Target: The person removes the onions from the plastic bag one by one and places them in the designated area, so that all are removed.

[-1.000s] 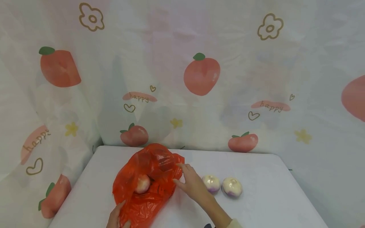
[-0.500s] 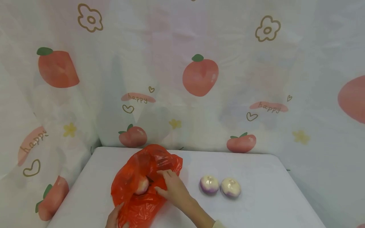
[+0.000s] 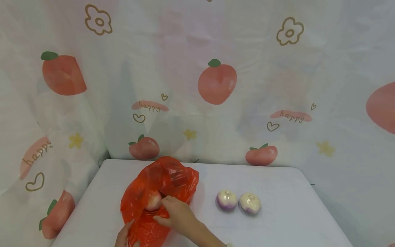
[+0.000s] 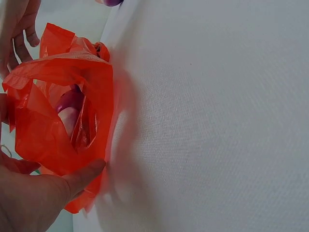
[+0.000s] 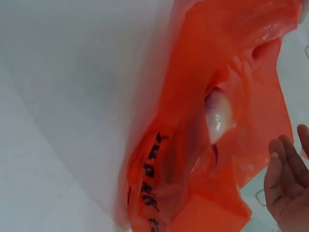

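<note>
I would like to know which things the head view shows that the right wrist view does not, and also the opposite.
Only the head view shows two glossy white-and-purple bulbs lying on the white table, and the "happy" lettering on the backdrop.

Only the right wrist view clearly shows black lettering on the red plastic bag.

Both show the bag, one bulb inside it, the right hand, and parts of the table and backdrop.

My right hand (image 3: 178,214): bare, as is the forearm (image 3: 203,235) up to a sliver of pale cream sleeve (image 3: 229,245) at the head view's lower edge. My left hand (image 4: 38,195): also bare.
</note>
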Tool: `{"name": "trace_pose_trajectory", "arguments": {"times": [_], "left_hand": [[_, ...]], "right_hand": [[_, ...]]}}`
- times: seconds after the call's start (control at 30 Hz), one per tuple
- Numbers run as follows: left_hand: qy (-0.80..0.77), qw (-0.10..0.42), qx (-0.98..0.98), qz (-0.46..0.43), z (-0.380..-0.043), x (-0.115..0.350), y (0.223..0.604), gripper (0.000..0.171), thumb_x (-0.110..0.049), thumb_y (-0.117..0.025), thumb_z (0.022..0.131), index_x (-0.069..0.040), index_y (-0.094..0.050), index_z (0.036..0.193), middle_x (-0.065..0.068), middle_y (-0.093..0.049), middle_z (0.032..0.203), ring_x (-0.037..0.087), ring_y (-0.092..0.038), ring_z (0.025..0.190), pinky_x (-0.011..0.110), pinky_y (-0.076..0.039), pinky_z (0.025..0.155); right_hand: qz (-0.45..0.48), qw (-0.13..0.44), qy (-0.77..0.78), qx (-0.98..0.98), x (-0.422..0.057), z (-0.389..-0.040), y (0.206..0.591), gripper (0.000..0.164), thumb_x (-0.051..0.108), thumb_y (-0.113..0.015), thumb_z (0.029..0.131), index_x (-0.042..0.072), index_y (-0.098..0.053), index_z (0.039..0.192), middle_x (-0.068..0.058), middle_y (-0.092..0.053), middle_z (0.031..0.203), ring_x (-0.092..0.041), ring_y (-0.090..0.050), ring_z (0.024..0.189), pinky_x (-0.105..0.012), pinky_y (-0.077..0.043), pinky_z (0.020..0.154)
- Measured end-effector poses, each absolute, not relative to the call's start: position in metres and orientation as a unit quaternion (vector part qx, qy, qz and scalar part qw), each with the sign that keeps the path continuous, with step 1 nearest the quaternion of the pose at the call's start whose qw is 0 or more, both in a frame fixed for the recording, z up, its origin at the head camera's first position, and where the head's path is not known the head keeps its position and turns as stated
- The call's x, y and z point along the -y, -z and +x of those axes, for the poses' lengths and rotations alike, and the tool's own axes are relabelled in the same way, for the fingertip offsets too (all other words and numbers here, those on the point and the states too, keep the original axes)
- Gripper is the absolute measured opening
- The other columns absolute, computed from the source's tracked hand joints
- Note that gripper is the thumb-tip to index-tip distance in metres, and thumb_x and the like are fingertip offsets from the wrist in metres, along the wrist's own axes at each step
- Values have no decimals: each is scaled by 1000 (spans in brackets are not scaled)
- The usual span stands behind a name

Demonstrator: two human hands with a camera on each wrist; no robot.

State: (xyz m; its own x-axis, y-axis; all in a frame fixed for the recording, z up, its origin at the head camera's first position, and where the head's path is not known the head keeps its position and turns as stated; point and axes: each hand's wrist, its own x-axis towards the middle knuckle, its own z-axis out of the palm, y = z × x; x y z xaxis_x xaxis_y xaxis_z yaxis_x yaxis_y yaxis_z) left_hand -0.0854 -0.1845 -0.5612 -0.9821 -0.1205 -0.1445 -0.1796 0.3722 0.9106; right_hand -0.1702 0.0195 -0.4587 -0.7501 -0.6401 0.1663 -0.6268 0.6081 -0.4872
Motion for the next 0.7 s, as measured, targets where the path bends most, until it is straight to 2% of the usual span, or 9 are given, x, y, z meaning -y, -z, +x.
{"name": "trace_pose_trajectory", "arguments": {"times": [0.1,0.2,0.3,0.37,0.53,0.6,0.7], "left_hand": [[-576,36,-811,-97,-84,183,564,86,-51,-58,83,2,-24,141,28,-24,139,45,-34,118,62,-39,92],[-604,46,-790,-100,-82,181,568,98,-65,-55,75,-4,-21,144,23,-22,141,42,-37,117,57,-44,90],[-625,51,-772,-104,-80,178,571,100,-69,-55,72,-10,-20,145,17,-22,142,40,-39,115,52,-48,86],[-626,45,-772,-100,-78,177,570,97,-68,-54,75,-9,-20,144,17,-21,142,40,-39,115,52,-48,87],[-590,-33,-806,-37,-79,176,561,67,-30,-56,91,6,-26,138,30,-29,134,46,-40,112,59,-45,84],[-575,-39,-817,-31,-81,178,559,60,-21,-53,92,9,-27,137,34,-29,132,48,-39,112,62,-43,85],[-582,-22,-813,-30,-84,180,558,61,-16,-54,90,12,-26,136,35,-30,132,48,-40,112,60,-44,85]], "right_hand": [[-351,51,270,-895,-16,-166,459,23,38,-69,84,23,-60,99,19,-55,87,1,-53,77,-13,-48,72],[-338,99,277,-894,-12,-163,462,25,35,-70,83,24,-61,104,19,-58,92,1,-55,81,-16,-50,74],[-336,128,261,-896,-8,-162,468,32,34,-69,84,24,-62,114,17,-59,103,0,-55,89,-21,-51,79],[-345,127,244,-898,-6,-163,473,37,32,-68,85,22,-61,120,14,-59,111,-2,-54,97,-24,-51,82],[-355,94,208,-907,-6,-166,485,52,35,-67,86,19,-53,133,2,-47,136,-13,-44,121,-33,-45,95],[-340,93,209,-912,-6,-169,489,59,37,-69,84,19,-48,137,-2,-40,143,-18,-39,126,-38,-43,97],[-314,93,218,-919,-5,-175,494,66,37,-71,82,19,-45,139,-4,-33,147,-22,-36,127,-41,-43,98]]}}
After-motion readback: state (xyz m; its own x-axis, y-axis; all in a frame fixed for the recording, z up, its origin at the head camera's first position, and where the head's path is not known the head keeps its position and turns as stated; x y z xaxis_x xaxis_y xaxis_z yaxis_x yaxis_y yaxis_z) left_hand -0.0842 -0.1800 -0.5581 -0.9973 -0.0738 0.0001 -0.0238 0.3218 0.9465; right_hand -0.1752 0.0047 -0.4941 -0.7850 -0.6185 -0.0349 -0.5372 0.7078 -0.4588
